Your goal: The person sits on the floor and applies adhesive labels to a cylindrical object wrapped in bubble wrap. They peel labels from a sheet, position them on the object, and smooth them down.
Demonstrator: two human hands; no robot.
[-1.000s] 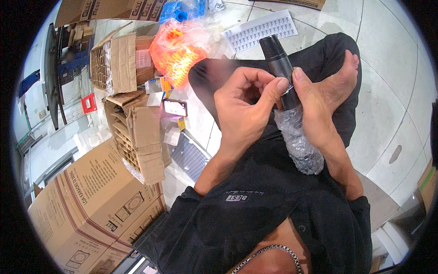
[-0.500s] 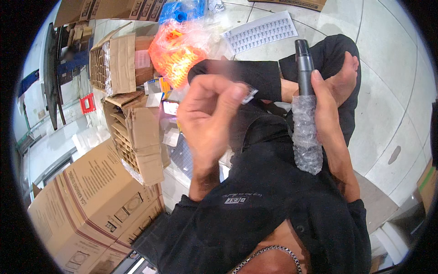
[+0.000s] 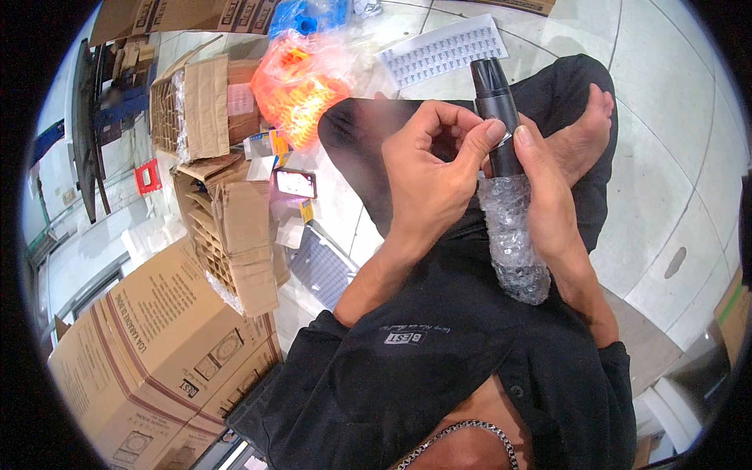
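Note:
My right hand [image 3: 548, 196] is closed round a black microphone [image 3: 507, 163], its thumb along the side. Bubble wrap [image 3: 513, 243] covers the end of the microphone nearer my body; the bare black end points away from me. My left hand [image 3: 431, 176] has thumb and forefinger pinched on a small sticker [image 3: 506, 139], held against the black body. The sticker is mostly hidden by my fingertips.
A sheet of small printed labels [image 3: 446, 53] lies on the tiled floor ahead. To the left are an orange-filled plastic bag [image 3: 301, 94], divided cardboard boxes [image 3: 247, 251], a lit phone [image 3: 296, 182], a grey gridded sheet [image 3: 321, 266] and a large carton [image 3: 149, 337].
My left hand has moved right with the sticker, from open air to the microphone's side. My right hand has tilted the microphone's far end leftward.

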